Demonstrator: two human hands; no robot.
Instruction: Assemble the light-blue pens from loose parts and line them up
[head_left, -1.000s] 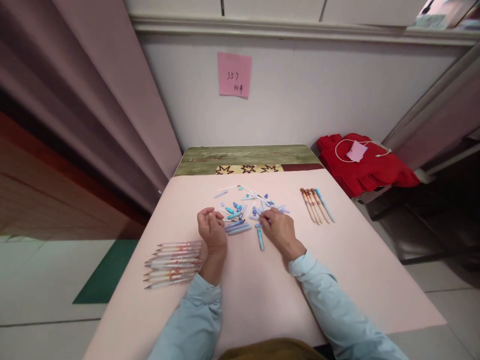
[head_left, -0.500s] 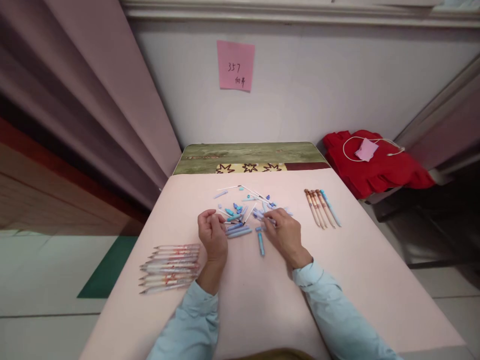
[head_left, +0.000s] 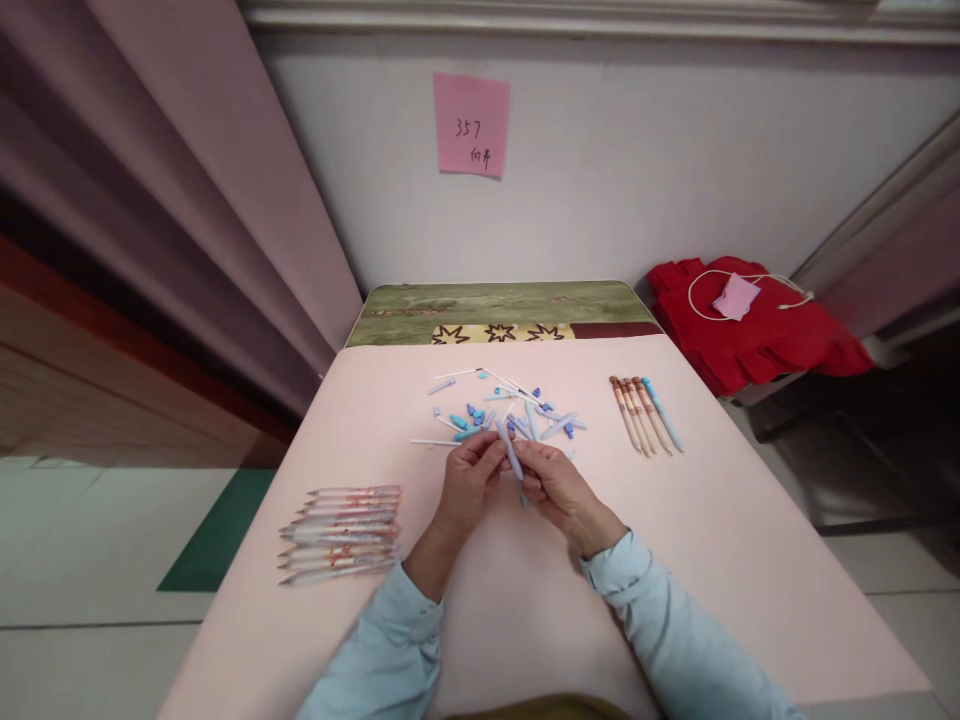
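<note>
My left hand [head_left: 466, 484] and my right hand [head_left: 557, 488] meet over the middle of the pink table [head_left: 517, 600], fingers closed. Between them they hold a pale blue pen barrel [head_left: 511, 450], tilted up and away from me. My left hand also pinches a thin white refill [head_left: 431, 442] that points left. Just beyond the hands lies a scatter of blue and white pen parts [head_left: 517, 405].
Several white-and-red pens [head_left: 341, 533] lie in a row at the left of the table. Brown pens and one blue pen [head_left: 645, 413] lie at the right. A red cloth [head_left: 750, 320] with a cord rests beyond the table's right edge. A pink note [head_left: 471, 124] hangs on the wall.
Both hands have come together at the table's middle. The right hand lifted a pale blue barrel from the pile; the left moved right to it with a white refill.
</note>
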